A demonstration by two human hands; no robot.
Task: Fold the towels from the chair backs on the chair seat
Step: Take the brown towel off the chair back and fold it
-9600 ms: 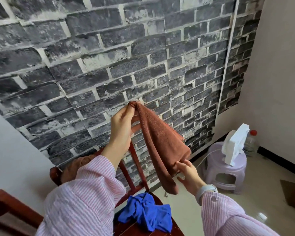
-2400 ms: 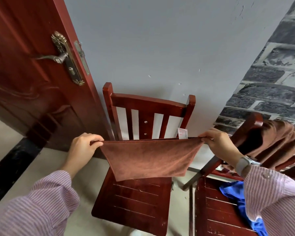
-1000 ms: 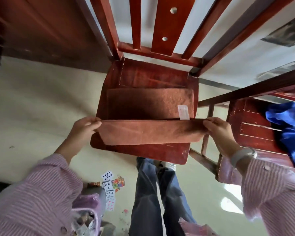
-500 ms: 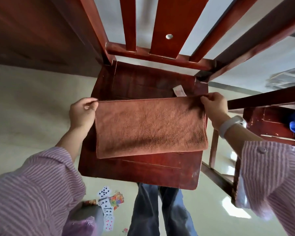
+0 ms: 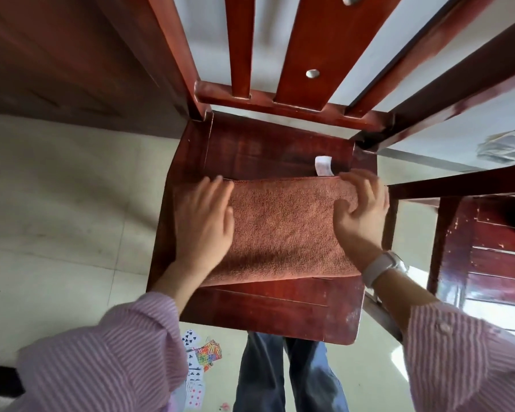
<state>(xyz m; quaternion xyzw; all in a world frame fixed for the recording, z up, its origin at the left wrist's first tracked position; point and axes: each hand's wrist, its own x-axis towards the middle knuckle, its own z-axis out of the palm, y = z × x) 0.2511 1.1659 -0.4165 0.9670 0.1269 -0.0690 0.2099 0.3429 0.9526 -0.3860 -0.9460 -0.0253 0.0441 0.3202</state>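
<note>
Head view: two striped sleeves at the bottom edge, jeans legs [image 5: 283, 379] between them, scattered cards [image 5: 197, 367] on the floor by the left sleeve. One chair seat [image 5: 268, 313] ahead, one brown towel [image 5: 283, 227] lying folded flat across its middle, front strip of seat bare. Left hand [image 5: 204, 221] flat, fingers spread, palm down on the towel's left end, gripping nothing. Right hand [image 5: 361, 212] also flat and splayed on the right end, white watch [image 5: 379, 267] on the wrist; fingertips blurred. One white tag [image 5: 323, 165] sticks out past the towel's far edge beside the right fingers. Behind, chair back [image 5: 306, 49] slats, cut off at top. Second chair [image 5: 485, 257] at right, partly out of frame, with a blue sliver at the edge, too little to identify.
</note>
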